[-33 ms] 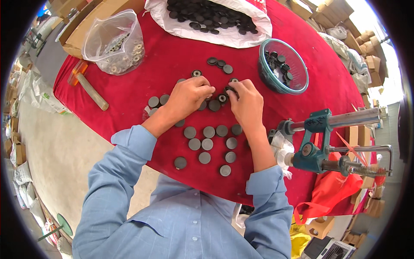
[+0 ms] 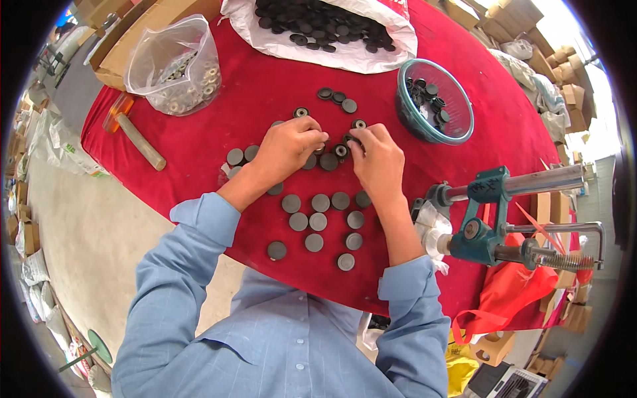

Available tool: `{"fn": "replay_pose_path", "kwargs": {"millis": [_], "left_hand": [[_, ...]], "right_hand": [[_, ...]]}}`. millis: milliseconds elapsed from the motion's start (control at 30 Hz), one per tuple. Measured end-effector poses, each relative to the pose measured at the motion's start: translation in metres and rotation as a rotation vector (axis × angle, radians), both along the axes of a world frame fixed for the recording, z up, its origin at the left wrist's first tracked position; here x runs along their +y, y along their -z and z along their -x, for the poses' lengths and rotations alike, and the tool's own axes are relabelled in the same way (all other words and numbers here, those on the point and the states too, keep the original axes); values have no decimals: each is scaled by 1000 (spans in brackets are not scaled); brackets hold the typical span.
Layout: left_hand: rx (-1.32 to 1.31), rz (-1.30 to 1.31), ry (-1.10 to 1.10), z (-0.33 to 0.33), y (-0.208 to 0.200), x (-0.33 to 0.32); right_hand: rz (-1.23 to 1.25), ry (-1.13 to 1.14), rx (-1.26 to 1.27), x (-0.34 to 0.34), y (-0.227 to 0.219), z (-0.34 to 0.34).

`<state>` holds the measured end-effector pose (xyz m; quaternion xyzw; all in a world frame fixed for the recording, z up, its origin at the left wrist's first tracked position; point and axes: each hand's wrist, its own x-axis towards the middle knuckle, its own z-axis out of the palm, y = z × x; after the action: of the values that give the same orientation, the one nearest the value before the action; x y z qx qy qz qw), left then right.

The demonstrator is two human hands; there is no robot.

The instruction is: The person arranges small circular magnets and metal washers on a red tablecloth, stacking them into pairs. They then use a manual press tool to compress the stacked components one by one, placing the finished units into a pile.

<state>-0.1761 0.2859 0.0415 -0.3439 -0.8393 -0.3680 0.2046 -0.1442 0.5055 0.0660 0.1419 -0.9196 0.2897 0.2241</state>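
My left hand (image 2: 290, 146) is closed in a pinch over the middle of the red cloth; whatever its fingertips hold is hidden. Facing it, my right hand (image 2: 381, 156) pinches a small black round cap (image 2: 348, 140) between thumb and fingers. Just below that cap, an upturned cap with a pale metal ring (image 2: 341, 151) lies beside a dark flat disc (image 2: 328, 162). Two more ringed caps are beyond my hands, one of them a ringed cap (image 2: 359, 124) near my right fingers. Several grey-black discs (image 2: 318, 221) lie scattered between my forearms, and others are partly covered by my left arm.
A white sack (image 2: 318, 56) of black caps lies at the far edge. A clear bag of metal rings (image 2: 174, 99) and a hammer (image 2: 141, 140) are at left. At right stand a teal basket (image 2: 464, 99) with black caps and a green hand press (image 2: 481, 222).
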Motion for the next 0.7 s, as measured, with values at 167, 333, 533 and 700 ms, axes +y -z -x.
{"fn": "replay_pose_path", "kwargs": {"millis": [167, 333, 533, 700], "left_hand": [[-145, -121, -72, -1, -3, -3], [-144, -143, -86, -4, -8, -8], [-108, -62, -66, -10, -7, -8], [29, 95, -78, -11, -2, -7]], "right_hand": [[-92, -46, 104, -5, 14, -13], [-166, -28, 93, -8, 23, -19], [-311, -74, 108, -9, 22, -33], [-489, -71, 98, -13, 18, -41]]}}
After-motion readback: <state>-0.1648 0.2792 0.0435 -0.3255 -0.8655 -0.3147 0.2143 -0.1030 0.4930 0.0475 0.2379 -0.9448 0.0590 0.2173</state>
